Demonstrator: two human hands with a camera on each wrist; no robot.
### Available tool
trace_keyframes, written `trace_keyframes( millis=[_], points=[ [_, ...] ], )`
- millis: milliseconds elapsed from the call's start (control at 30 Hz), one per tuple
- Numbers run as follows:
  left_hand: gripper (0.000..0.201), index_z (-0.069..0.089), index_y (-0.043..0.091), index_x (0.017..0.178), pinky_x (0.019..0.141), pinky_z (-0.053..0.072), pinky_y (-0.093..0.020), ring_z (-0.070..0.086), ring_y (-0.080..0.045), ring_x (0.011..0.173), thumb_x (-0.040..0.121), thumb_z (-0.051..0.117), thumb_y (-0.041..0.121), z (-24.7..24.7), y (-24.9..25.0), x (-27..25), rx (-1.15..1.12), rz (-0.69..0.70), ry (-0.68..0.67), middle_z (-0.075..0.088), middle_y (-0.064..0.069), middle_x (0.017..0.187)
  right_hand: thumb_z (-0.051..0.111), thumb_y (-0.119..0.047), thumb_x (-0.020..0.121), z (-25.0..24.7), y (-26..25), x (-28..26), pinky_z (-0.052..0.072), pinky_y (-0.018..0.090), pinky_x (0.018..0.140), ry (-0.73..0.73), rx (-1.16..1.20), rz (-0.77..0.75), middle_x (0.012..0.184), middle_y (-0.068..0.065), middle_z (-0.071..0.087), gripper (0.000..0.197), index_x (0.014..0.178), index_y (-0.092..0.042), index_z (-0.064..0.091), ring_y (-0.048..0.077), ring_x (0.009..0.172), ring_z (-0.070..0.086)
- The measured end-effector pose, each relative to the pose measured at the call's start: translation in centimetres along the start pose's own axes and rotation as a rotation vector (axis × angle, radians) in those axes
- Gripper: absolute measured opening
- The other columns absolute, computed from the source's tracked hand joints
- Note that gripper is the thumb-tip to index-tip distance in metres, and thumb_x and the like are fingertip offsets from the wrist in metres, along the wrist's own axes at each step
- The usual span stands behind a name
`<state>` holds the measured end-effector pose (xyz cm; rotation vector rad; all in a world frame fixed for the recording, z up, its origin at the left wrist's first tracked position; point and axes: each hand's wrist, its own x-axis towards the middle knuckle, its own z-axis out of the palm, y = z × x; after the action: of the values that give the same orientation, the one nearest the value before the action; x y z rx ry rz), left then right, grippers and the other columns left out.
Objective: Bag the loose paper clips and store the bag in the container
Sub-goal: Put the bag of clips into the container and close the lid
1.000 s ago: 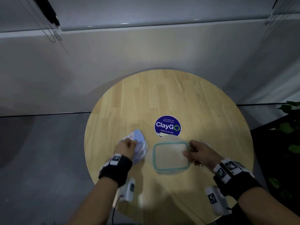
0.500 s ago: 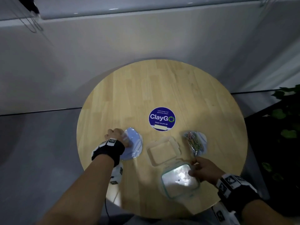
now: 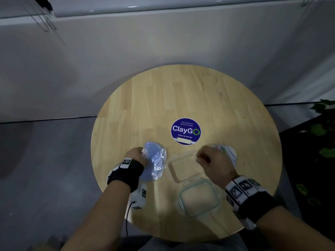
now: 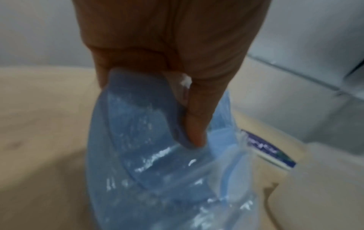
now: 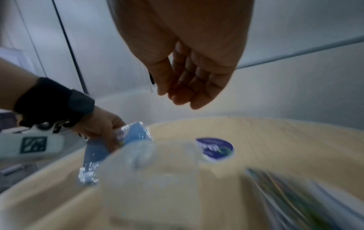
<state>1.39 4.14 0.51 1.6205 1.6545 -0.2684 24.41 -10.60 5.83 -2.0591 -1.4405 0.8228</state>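
Note:
A pile of coloured paper clips (image 3: 220, 147) lies on a white plate (image 3: 232, 155) right of the open clear container (image 3: 182, 166). My right hand (image 3: 206, 155) hovers over the container's far right corner, just short of the clips, fingers relaxed and empty (image 5: 183, 96). The clips (image 5: 285, 196) are a blur at the lower right of the right wrist view. My left hand (image 3: 138, 155) grips the edge of a blue plate (image 3: 154, 160) with a clear plastic zip bag (image 4: 222, 179) over it; the thumb (image 4: 197, 132) pinches plate and bag together.
The container's teal-rimmed lid (image 3: 199, 198) lies on the round wooden table (image 3: 181, 91) near its front edge. A purple ClayGo sticker (image 3: 185, 131) marks the table's middle. A wall stands behind, and plant leaves (image 3: 320, 127) at the right.
My right hand took the lid off the container, set it down near the front edge, let go, and moved up toward the paper clips. My left hand stayed on the blue plate and bag.

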Motion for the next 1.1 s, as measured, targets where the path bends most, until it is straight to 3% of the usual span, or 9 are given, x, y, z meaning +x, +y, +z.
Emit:
trace_keyframes(
  millis=[100,200,300,433,600,700,833,1033,1100],
  points=[
    [0.031,0.041,0.022,0.058,0.063,0.039,-0.026,0.050,-0.025,0.067,0.075,0.063,0.011,-2.1,0.9,-1.4,0.146,0.165,0.032,0.050,-0.003,0.062,0.065,-0.011,0.079,0.3,-4.3,3.0,0.049,0.025,0.074,0.014,0.154,-0.178,0.086,-0.005,0.065,0.017,0.096,-0.014,0.063,0.013,0.078,0.060],
    [0.032,0.043,0.020,0.056,0.052,0.033,-0.025,0.044,-0.020,0.059,0.067,0.072,0.015,-4.2,3.2,-4.0,0.145,0.359,0.099,0.045,0.002,0.054,0.074,-0.015,0.074,1.3,-7.5,5.8,0.044,0.024,0.092,-0.239,0.195,-0.060,0.119,-0.005,0.059,0.060,0.129,-0.021,0.049,0.009,0.103,0.053],
    [0.028,0.054,0.022,0.063,0.050,0.035,-0.018,0.046,-0.017,0.060,0.061,0.081,0.015,-5.4,4.7,-5.2,-0.061,0.430,0.143,0.051,0.005,0.058,0.073,-0.003,0.071,2.3,-8.1,7.3,0.046,0.032,0.080,-0.318,0.312,0.064,0.103,0.013,0.069,0.036,0.107,-0.006,0.064,0.018,0.085,0.059],
    [0.035,0.055,0.019,0.100,0.054,0.042,-0.012,0.052,-0.009,0.064,0.073,0.076,0.010,-4.8,4.8,-5.7,-0.670,0.298,0.304,0.057,0.005,0.086,0.069,0.008,0.073,1.6,-6.3,6.8,0.051,0.041,0.089,-0.157,0.571,0.186,0.102,0.022,0.071,0.023,0.095,0.001,0.068,0.023,0.086,0.064],
    [0.045,0.049,0.008,0.115,0.069,0.050,-0.041,0.060,-0.029,0.080,0.070,0.053,0.004,0.7,5.6,-7.3,-1.162,0.039,-0.056,0.061,-0.022,0.108,0.066,0.008,0.075,1.7,-4.5,5.1,0.051,0.045,0.093,-0.136,0.567,0.187,0.103,0.013,0.068,0.041,0.114,-0.006,0.061,0.024,0.092,0.064],
    [0.052,0.045,0.025,0.108,0.076,0.050,-0.047,0.060,-0.031,0.086,0.058,0.048,0.008,1.9,6.3,-7.2,-1.088,0.084,0.052,0.061,-0.017,0.105,0.063,-0.001,0.074,1.9,-3.7,4.4,0.051,0.040,0.092,-0.170,0.534,0.197,0.110,0.008,0.067,0.054,0.125,-0.015,0.053,0.026,0.102,0.064],
    [0.070,0.035,0.033,0.130,0.074,0.052,-0.035,0.059,-0.020,0.075,0.075,0.050,-0.008,1.7,6.6,-7.1,-0.823,0.274,0.099,0.059,-0.004,0.089,0.059,-0.006,0.065,0.2,-2.1,3.9,0.055,0.044,0.086,-0.159,0.452,0.196,0.104,0.011,0.070,0.054,0.118,-0.016,0.059,0.030,0.096,0.066],
    [0.047,0.053,0.038,0.087,0.058,0.043,-0.021,0.053,-0.013,0.065,0.071,0.042,-0.005,3.3,6.4,-6.8,-0.628,0.406,0.141,0.062,0.000,0.081,0.062,0.008,0.074,1.1,-0.3,2.7,0.046,0.014,0.066,-0.058,0.356,0.164,0.093,0.000,0.064,0.047,0.113,-0.018,0.056,0.020,0.084,0.059],
    [0.045,0.052,0.035,0.081,0.053,0.040,-0.019,0.050,-0.012,0.060,0.074,0.043,-0.008,4.3,6.0,-6.8,-0.566,0.348,0.173,0.063,-0.002,0.076,0.063,0.003,0.078,1.2,0.3,1.8,0.048,0.024,0.076,0.015,0.230,0.113,0.104,0.000,0.059,0.044,0.114,-0.019,0.050,0.021,0.091,0.058]
  ],
)
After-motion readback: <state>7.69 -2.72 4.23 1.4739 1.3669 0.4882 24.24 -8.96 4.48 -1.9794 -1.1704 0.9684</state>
